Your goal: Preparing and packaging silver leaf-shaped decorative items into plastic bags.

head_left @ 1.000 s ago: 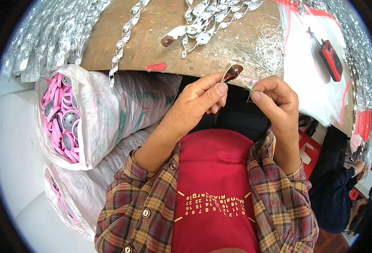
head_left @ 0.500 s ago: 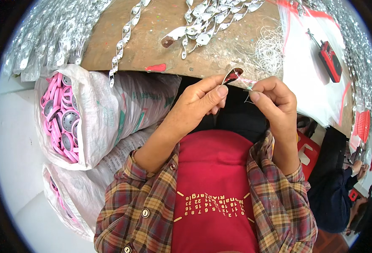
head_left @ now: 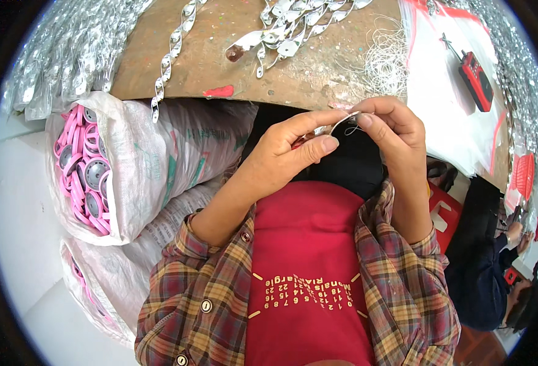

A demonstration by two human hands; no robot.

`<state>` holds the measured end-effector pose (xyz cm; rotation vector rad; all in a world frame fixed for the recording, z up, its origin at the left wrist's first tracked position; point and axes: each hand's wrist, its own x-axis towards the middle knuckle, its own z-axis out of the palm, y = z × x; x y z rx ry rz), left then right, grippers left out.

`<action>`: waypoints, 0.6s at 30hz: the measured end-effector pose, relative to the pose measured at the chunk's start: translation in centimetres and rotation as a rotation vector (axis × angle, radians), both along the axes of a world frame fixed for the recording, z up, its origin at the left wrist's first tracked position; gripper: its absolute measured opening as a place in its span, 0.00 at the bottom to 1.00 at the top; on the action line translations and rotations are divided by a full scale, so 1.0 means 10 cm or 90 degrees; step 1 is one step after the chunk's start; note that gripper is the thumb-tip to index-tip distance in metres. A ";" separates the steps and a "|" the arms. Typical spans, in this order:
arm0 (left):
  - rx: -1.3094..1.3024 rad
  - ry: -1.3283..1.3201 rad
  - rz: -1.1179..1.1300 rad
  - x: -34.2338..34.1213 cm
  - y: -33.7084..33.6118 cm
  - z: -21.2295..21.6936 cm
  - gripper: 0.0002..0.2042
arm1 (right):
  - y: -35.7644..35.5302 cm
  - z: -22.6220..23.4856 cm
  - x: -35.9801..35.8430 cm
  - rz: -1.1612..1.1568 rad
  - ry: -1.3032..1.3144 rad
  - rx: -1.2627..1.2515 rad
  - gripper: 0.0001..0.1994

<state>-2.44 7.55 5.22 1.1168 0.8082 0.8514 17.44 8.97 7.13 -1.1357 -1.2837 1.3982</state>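
Observation:
My left hand [head_left: 293,143] pinches a small curved metallic strip [head_left: 341,120], its fingers wrapping most of the strip. A bit of red shows beside that thumb. Close against it, the thumb and fingertips of my right hand [head_left: 394,125] are pressed together at the strip's other end. A thin white string [head_left: 352,129] loops out below those right fingertips. Both hands are in front of the table's near edge, above my lap. The fingers hide exactly how string and strip meet.
On the brown tabletop [head_left: 159,73] lie twisted silver strips [head_left: 293,30], a tangle of white string [head_left: 386,58], clear plastic bags [head_left: 433,97] and a red radio [head_left: 476,81]. At left, a white woven sack [head_left: 140,158] holds pink-rimmed grey wheels [head_left: 92,174]. Another person [head_left: 482,274] sits at right.
My right hand has moved left and slightly up to meet the left one. The pink-and-white cord stretched between them is out of sight. The strip has turned between the fingers.

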 end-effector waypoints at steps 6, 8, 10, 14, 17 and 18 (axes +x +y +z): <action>-0.046 -0.115 0.038 0.00 0.06 0.07 0.16 | -0.04 0.04 0.01 0.052 -0.008 0.066 0.05; -0.082 -0.113 0.035 -0.02 0.11 0.10 0.15 | -0.04 0.04 0.01 0.056 -0.006 0.083 0.05; -0.097 -0.169 0.049 -0.02 0.13 0.09 0.11 | -0.03 0.02 0.03 0.065 -0.019 0.086 0.05; -0.097 -0.165 0.074 0.02 0.13 0.13 0.08 | -0.04 0.04 0.01 0.057 -0.023 0.078 0.04; -0.090 -0.203 0.060 0.02 0.16 0.14 0.08 | -0.05 0.07 -0.02 0.052 -0.029 0.085 0.05; -0.082 -0.196 0.058 0.02 0.17 0.17 0.07 | -0.05 0.08 -0.03 0.047 -0.034 0.088 0.05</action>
